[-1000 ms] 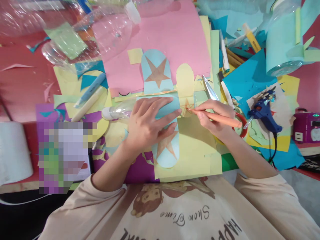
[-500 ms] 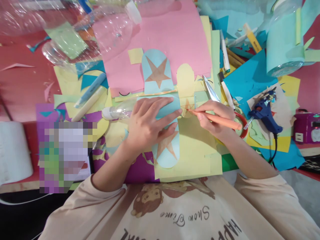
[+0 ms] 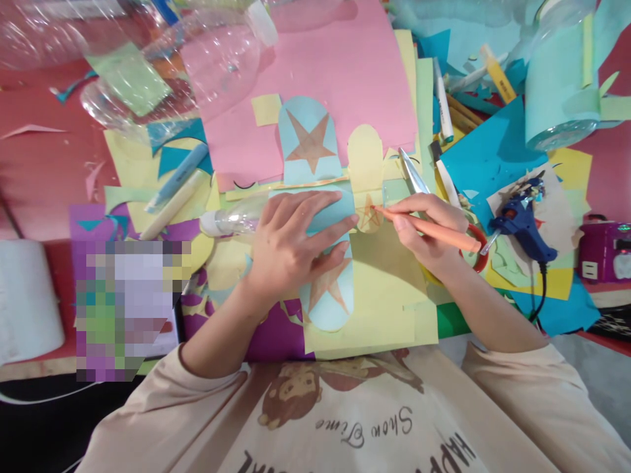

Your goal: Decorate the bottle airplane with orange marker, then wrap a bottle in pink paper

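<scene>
My left hand [image 3: 293, 244] lies flat with fingers spread on a light blue paper plane shape [image 3: 329, 299] that bears orange stars. It presses the shape down over a small clear bottle [image 3: 229, 222]. My right hand [image 3: 428, 230] pinches an orange pencil [image 3: 434, 232], whose tip rests on a small star drawn on the yellow tail piece [image 3: 365, 164]. The plane's upper blue wing [image 3: 309, 141] with its star lies over a pink sheet [image 3: 340, 72].
Scissors [image 3: 419, 184] with a red handle lie just behind my right hand. A blue glue gun [image 3: 520, 223] sits at the right, markers [image 3: 442, 105] and blue paper beyond. Large clear plastic bottles [image 3: 162, 59] lie at the upper left, a paper-wrapped bottle [image 3: 557, 85] upper right. Coloured scraps cover the table.
The pencil tip has shifted slightly up and to the right across the small star. My left hand has stayed where it was.
</scene>
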Available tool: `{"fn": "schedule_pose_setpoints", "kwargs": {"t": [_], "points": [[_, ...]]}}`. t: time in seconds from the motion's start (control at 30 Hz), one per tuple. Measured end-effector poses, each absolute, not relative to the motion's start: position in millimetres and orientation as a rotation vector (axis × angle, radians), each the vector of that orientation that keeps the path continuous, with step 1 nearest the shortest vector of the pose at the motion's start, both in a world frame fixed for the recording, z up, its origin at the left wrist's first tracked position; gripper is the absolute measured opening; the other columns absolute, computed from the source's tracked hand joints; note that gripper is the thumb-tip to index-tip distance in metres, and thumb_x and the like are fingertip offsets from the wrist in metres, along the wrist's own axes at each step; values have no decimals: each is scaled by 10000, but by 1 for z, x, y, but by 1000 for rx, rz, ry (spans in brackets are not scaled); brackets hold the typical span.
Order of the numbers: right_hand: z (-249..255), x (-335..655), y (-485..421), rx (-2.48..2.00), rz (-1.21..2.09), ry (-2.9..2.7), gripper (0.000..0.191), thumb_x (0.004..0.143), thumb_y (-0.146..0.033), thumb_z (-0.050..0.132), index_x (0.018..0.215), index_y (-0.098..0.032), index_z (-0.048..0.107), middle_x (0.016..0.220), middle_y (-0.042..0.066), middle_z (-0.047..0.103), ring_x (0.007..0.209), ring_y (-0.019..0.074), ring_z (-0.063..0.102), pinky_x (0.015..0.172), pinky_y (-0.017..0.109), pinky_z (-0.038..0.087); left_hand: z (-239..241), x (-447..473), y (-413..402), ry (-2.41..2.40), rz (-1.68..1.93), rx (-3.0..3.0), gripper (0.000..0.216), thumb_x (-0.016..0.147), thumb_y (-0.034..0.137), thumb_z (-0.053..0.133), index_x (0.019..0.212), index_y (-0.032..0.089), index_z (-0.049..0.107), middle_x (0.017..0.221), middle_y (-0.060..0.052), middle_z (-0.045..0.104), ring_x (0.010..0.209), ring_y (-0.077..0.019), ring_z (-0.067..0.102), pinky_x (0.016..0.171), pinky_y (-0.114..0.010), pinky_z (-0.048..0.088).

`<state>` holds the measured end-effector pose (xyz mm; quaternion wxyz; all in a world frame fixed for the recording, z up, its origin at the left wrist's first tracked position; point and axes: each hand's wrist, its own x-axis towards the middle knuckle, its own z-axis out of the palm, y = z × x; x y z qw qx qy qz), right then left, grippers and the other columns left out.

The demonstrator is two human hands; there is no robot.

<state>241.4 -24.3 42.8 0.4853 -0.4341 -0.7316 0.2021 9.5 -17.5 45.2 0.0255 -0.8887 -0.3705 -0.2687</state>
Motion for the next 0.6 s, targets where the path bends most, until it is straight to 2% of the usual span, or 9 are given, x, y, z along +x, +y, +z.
{"fn": "schedule_pose_setpoints", "kwargs": {"t": [0.17,0.4,0.53,0.6], "points": [[45,241,-25,-1053,552,-1807,32,837,-199,633,817,-219,646,691,-34,695,597,101,639,551,236,519,45,9,-17,-1119,-869,-2752,276,887,328,596,1161,363,601,1208,-43,672,1066,-236,641,851,-410,496],[43,242,-25,-1088,481,-1765,50,849,-218,620,872,-218,665,759,-16,722,667,126,675,601,263,550,44,9,-17,-1189,-829,-2783,287,895,338,574,1172,404,600,1242,-15,658,1098,-234,630,879,-406,478],[47,241,-25,-1062,527,-1813,40,838,-202,625,805,-215,645,694,-27,700,606,108,645,566,245,523,46,10,-17,-1097,-882,-2740,262,877,311,607,1138,328,616,1187,-59,680,1048,-238,644,834,-398,499],[47,241,-25,-1063,541,-1823,51,835,-201,627,789,-218,640,681,-29,694,594,107,640,559,243,519,46,10,-16,-1089,-883,-2729,258,878,318,606,1136,328,615,1180,-56,682,1043,-237,647,831,-398,501]]}}
